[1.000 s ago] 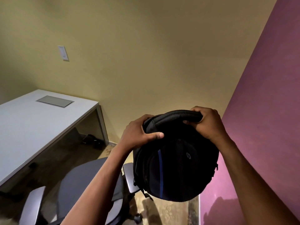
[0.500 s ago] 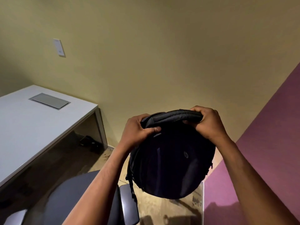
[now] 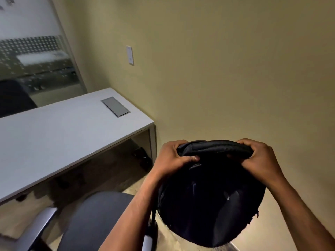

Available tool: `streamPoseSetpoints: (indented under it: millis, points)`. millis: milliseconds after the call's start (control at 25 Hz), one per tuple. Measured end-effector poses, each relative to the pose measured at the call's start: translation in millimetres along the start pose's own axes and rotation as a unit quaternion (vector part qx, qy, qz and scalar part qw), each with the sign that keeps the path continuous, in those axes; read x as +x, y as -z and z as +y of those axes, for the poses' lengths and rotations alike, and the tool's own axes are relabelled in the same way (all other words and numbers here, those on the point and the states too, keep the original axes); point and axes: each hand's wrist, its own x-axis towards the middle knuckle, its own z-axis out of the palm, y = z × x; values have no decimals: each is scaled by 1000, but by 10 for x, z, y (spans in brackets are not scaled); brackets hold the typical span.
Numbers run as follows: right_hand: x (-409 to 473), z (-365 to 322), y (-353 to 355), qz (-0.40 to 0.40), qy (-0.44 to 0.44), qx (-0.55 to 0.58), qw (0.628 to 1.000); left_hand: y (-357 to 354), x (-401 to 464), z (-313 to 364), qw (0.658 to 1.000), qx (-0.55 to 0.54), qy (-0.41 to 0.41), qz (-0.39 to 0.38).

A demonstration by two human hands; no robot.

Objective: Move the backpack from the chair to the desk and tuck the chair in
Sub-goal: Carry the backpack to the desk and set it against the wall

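Observation:
A black backpack (image 3: 210, 200) hangs in the air at the lower right, held by its top edge. My left hand (image 3: 172, 158) grips the top's left end and my right hand (image 3: 261, 160) grips its right end. Below and to the left is the grey office chair (image 3: 94, 220), its seat bare, with a silver armrest on its left. The white desk (image 3: 59, 140) stretches across the left, its top bare except for a grey cable hatch (image 3: 115, 106). The backpack is to the right of the desk's end, over the floor.
A yellow wall runs behind the desk with a white wall plate (image 3: 130, 55). A frosted glass partition (image 3: 36, 57) stands at the far left. Dark objects (image 3: 143, 156) lie on the floor under the desk's right end.
The view has swung left: the desk now fills more of the left, the glass partition has come into sight and the purple wall is gone. Both hands still hold the backpack's top.

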Motion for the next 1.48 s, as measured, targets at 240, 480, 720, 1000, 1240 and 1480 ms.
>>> streamPoseSetpoints:
  millis: [240, 480, 720, 1000, 1240, 1480]
  points:
    - [850, 8, 10, -55, 16, 59, 997, -79, 425, -24, 994, 36, 22, 102]
    - [1546, -122, -421, -68, 52, 71, 994, 164, 711, -283, 974, 52, 50, 213]
    - [2322, -247, -1009, -131, 91, 97, 982, 699, 1000, -555, 985, 24, 76, 150]
    - [3420, -704, -1802, -213, 149, 116, 959, 1145, 1310, -1090, 973, 25, 126, 193]
    - [4216, -1257, -2351, -217, 202, 93, 951, 1455, 1965, -1297, 920, 15, 93, 380]
    - [4638, -1776, -2821, -135, 185, 109, 967, 1820, 2633, -1624, 851, 39, 105, 513]
